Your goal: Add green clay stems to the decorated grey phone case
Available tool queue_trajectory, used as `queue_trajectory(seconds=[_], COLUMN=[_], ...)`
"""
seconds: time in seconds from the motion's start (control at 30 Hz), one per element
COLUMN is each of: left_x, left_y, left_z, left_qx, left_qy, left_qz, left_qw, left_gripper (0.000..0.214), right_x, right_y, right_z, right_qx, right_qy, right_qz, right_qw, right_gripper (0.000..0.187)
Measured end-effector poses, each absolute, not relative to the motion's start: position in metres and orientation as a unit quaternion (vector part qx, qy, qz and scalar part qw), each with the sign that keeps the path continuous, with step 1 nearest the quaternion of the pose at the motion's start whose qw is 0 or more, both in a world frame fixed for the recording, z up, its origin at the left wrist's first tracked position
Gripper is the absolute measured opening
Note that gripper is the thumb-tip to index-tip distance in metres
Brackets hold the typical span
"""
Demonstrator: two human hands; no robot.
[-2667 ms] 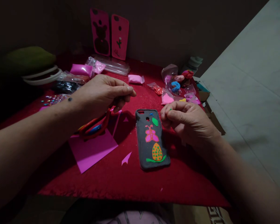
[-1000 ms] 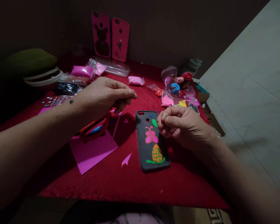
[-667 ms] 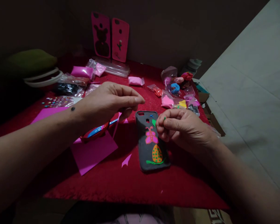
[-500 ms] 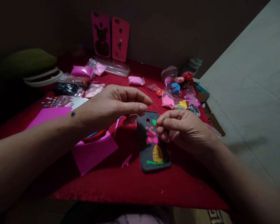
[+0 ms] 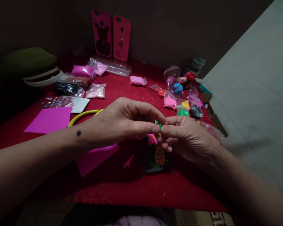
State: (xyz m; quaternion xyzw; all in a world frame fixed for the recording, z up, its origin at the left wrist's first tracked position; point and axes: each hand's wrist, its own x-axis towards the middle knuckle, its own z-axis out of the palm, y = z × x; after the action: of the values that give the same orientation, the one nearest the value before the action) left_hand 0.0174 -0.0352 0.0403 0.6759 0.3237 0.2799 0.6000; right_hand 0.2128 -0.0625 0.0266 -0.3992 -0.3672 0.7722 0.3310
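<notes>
Above a dark phone case (image 5: 152,163), my left hand (image 5: 129,121) and my right hand (image 5: 186,133) meet at the fingertips. Pinched between them is a small green piece of clay (image 5: 160,127). Its exact shape is mostly covered by the fingers. On the case below lie an orange egg shape with green dots (image 5: 159,156) and a pink butterfly (image 5: 152,139), partly hidden by my hands. The upper part of the case is behind my fingers.
Packets of coloured clay, among them a green one (image 5: 182,111) and a pink one (image 5: 138,81), lie across the red cloth (image 5: 122,188). Two decorated pink cases (image 5: 122,37) stand at the back. Pink sheets (image 5: 48,120) and yellow-handled scissors (image 5: 82,116) are at left.
My left hand has moved right and down, and its fingertips now meet those of my right hand at the green piece. My hands now hide the upper case.
</notes>
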Motion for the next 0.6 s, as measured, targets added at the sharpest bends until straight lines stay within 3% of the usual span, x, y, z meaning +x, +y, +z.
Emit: queue_trajectory(seconds=[0.27,0.6], left_x=[0.0188,0.0185], left_y=[-0.0380,-0.0332], left_z=[0.0387,0.0379], left_qx=[0.670,0.654], left_qy=[0.302,0.333], left_qz=[0.340,0.326], left_qw=[0.587,0.596], left_gripper=[0.012,0.007], right_x=[0.2138,0.2160], right_y=[-0.0613,-0.0617], right_z=[0.0252,0.0245], right_qx=[-0.386,-0.371], right_qy=[-0.354,-0.352], right_qz=[0.787,0.792], right_qw=[0.327,0.333], right_gripper=[0.026,0.015])
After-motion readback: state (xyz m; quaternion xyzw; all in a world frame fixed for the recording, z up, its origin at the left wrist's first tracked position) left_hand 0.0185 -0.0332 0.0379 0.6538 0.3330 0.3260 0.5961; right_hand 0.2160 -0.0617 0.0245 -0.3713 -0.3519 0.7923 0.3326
